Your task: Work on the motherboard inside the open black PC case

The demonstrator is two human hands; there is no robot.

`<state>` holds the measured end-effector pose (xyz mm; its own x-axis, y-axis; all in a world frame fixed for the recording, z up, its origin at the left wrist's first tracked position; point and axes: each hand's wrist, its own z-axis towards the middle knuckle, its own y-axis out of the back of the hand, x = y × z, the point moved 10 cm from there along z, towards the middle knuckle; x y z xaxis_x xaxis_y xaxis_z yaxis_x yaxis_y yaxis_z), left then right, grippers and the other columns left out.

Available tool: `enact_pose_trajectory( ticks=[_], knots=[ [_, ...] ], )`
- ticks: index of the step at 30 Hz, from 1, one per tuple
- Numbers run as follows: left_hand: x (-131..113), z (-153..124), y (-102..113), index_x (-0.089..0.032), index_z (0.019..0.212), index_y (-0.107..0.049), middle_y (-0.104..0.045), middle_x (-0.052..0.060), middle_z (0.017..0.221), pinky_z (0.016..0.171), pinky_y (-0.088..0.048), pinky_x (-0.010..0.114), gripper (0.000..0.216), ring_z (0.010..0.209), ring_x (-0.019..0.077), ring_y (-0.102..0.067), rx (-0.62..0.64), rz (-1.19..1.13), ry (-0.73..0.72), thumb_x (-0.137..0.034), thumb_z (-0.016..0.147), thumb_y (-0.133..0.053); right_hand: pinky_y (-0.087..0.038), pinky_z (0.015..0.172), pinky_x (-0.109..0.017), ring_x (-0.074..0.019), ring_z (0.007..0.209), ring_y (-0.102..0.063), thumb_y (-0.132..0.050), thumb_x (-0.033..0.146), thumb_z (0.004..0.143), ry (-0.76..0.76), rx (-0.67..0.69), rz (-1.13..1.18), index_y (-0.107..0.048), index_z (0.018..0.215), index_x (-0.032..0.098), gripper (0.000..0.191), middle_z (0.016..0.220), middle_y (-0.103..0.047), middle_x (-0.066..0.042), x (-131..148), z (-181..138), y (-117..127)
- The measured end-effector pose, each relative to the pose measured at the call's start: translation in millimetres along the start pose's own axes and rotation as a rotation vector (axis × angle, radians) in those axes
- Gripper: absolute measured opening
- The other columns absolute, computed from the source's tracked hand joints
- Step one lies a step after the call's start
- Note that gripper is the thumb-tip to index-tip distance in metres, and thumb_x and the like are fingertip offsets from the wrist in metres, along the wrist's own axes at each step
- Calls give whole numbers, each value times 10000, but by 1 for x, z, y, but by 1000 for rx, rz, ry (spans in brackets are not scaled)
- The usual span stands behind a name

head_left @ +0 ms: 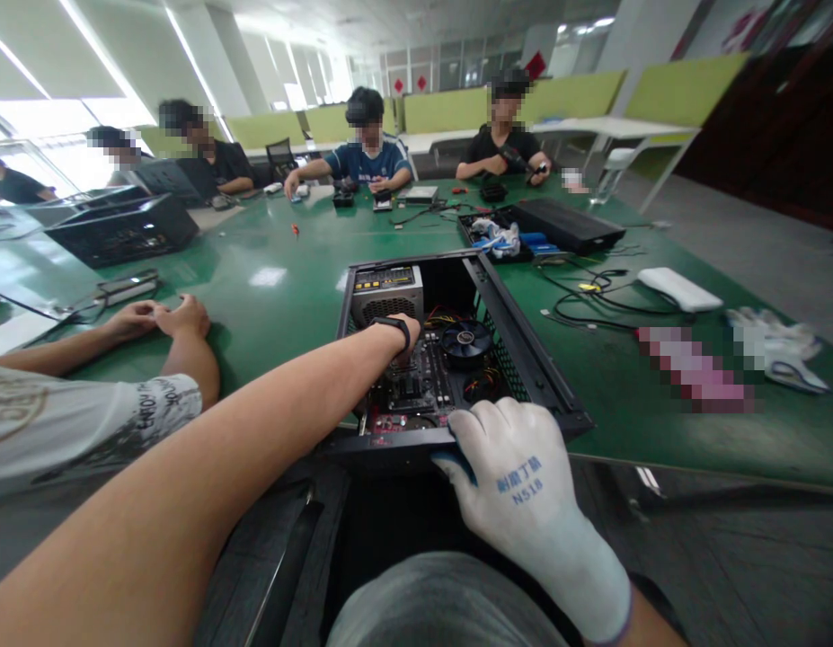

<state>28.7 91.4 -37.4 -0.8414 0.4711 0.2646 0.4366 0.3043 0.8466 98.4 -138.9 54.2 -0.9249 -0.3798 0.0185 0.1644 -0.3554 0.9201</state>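
Inside the open computer case (524,359) the power supply (387,294) and cooler fan (465,341) crowd the left hand (406,334), while bare green counter (281,305) lies open on its left, and tangled cables (591,301) block its right.

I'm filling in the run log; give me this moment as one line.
left hand: bare, inside open computer case, on motherboard | right hand: gloved, gripping case's near edge | cooler fan: beside left hand | green table

White glove (524,485) on right hand reads "N518" beneath blue characters.
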Motion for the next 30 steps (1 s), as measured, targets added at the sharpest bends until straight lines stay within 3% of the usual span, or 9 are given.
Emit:
enact_pose_trajectory(
  ticks=[11, 30],
  knots=[
    [-5, -10, 5, -130, 1147, -730, -731, 177, 1128, 879, -551, 324, 697, 1016, 305, -695, 10, 16, -15, -309, 495, -898, -203, 678, -376, -241, 775, -455, -672, 425, 792, 0, -2, 3, -615, 942, 237, 247, 841, -591, -50, 0, 0, 1],
    [-5, -2, -1, -134, 1120, -745, -745, 154, 1100, 874, -551, 304, 703, 1010, 304, -699, 36, 25, -30, -325, 462, -906, -202, 687, -368, -232, 773, -436, -690, 406, 780, 3, -19, -3, -616, 945, 221, 258, 834, -583, -50, 1, 0, 2]
  ],
)
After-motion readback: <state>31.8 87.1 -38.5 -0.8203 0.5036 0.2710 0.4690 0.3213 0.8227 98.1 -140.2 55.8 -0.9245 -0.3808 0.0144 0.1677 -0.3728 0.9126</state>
